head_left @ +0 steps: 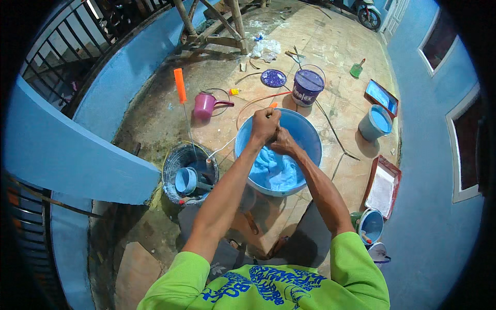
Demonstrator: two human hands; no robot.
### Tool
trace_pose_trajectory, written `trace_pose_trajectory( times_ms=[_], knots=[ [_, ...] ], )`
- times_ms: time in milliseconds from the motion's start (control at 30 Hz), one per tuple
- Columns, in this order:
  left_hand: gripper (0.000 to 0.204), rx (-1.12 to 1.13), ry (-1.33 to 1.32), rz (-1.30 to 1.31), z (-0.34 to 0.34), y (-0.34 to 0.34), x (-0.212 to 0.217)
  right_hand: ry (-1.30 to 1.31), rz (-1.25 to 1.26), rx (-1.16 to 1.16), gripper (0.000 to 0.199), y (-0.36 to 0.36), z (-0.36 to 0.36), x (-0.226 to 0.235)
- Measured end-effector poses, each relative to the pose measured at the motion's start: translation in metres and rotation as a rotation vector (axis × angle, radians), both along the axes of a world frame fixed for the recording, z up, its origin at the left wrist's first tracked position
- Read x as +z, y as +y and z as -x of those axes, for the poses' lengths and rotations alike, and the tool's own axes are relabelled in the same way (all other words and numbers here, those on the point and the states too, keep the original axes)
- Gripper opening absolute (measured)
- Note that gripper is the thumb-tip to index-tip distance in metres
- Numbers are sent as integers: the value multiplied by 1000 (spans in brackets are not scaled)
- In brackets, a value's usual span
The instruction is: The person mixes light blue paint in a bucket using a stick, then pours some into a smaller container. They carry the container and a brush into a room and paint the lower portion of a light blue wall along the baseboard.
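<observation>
"Near the middle of the tiled floor (345, 188), what sits there?"

"A wide blue basin (309, 132), well in from the floor's edges; light blue paint (276, 173) lies in it, thick and rippled."

"And above it?"

"The left hand (265, 124), curled into a fist round an orange handle (273, 105), whose tip pokes out just past the knuckles; the right hand (284, 141) is closed too, pressed against the left on its near side, gripping the same tool; the lower part of that is hidden, so I can't tell how deep it reaches."

"What stands around the basin?"

"Beyond its far side, a purple bucket (307, 95); a round purple lid (273, 78) lies left of that, and a pink dipper (204, 106) farther left; toward the floor's left edge, a dark bucket (169, 173) holds a light blue cup (185, 180) and an orange-gripped rod (180, 85)."

"And the right edge?"

"Along it, by the blue wall (421, 170), a paint tray (381, 96) with bright blue in it; a pail (368, 128) of blue just beside; a red-rimmed tray (381, 188), whitish inside; then a green pail (356, 219) at the nearer end."
</observation>
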State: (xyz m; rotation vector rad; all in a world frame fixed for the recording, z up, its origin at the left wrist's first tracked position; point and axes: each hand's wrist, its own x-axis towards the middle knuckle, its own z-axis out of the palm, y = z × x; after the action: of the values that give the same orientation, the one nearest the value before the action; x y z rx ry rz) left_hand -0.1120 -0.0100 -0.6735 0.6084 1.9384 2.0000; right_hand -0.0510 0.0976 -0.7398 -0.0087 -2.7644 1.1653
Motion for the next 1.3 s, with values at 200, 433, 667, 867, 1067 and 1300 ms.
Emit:
trace_pose_trajectory(
  times_ms=[200,433,667,867,1067,1300],
  knots=[
    [35,57,336,1,-14,1,12,173,-110,-190,27,-1,10,-11],
    [32,-14,424,203,-18,0,30,441,371,-252,38,-47,11,-30],
    [32,-45,81,182,-12,-9,16,23,262,59,41,-21,-14,-10],
    [33,15,183,61,-23,-21,11,-31,-103,-107,29,-22,-7,11],
    [35,25,413,85,-27,-21,30,306,115,-168,30,-42,6,-22],
    [40,-27,179,181,-19,-27,27,71,172,166,32,-34,-10,14]
  ],
)
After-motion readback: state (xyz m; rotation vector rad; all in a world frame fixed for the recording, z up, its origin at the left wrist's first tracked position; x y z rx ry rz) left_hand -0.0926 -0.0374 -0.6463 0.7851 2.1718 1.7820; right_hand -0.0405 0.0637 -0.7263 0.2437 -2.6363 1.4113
